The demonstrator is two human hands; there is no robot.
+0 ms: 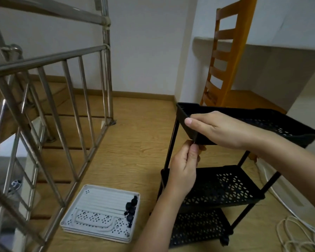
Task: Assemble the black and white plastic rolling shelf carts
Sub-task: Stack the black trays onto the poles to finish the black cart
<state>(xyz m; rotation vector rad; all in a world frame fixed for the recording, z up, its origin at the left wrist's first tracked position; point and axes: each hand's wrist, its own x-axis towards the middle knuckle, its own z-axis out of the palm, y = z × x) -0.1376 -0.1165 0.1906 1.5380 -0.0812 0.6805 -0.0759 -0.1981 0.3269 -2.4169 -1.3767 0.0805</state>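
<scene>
A black plastic cart stands on the wooden floor at right, with a lower tray (198,226), a middle tray (225,186) and thin black posts (172,142). The top black tray (280,122) sits tilted above the posts. My right hand (224,130) grips the top tray's near-left corner from above. Just beneath that corner, my left hand (185,170) pinches the top of the near-left post, which it mostly hides. A stack of white trays (100,213) lies on the floor to the left, holding white rods, a white handle and several black casters (131,208).
A steel stair railing (49,110) runs along the left, with steps going down behind it. An orange wooden chair (224,57) leans at the back right beside a wall ledge. White cable (295,228) lies coiled on the floor at the lower right.
</scene>
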